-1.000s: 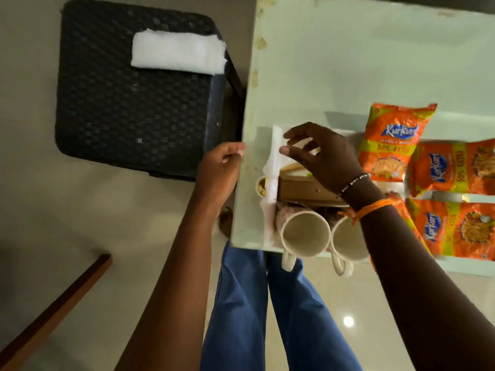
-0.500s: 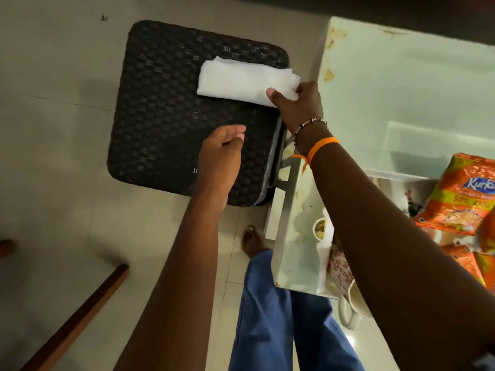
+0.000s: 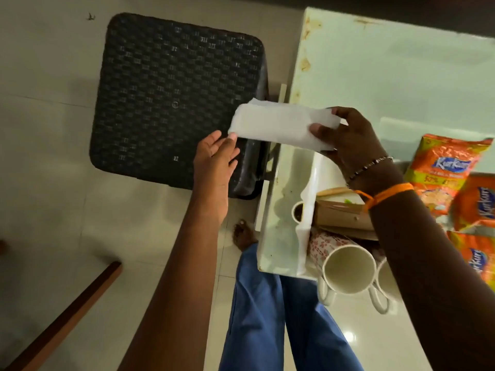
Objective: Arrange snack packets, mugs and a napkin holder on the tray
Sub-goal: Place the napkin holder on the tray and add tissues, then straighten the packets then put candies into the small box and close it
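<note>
The right hand (image 3: 348,140) pinches one short end of a folded white paper napkin stack (image 3: 281,127) between thumb and fingers (image 3: 320,129), holding it in the air above the counter's edge (image 3: 294,84), just beyond the brown cardboard napkin holder (image 3: 340,215). The stack's long axis runs sideways — away from the holder toward the black woven stool (image 3: 166,97). Its free end touches the fingertips of the left hand (image 3: 214,159), which is open and grips nothing. The holder lies below the right wrist, beside the white mugs (image 3: 348,269) and orange snack packets (image 3: 439,172). So the right hand is nearer — the stack probably has to swing round and down into the holder.
</note>
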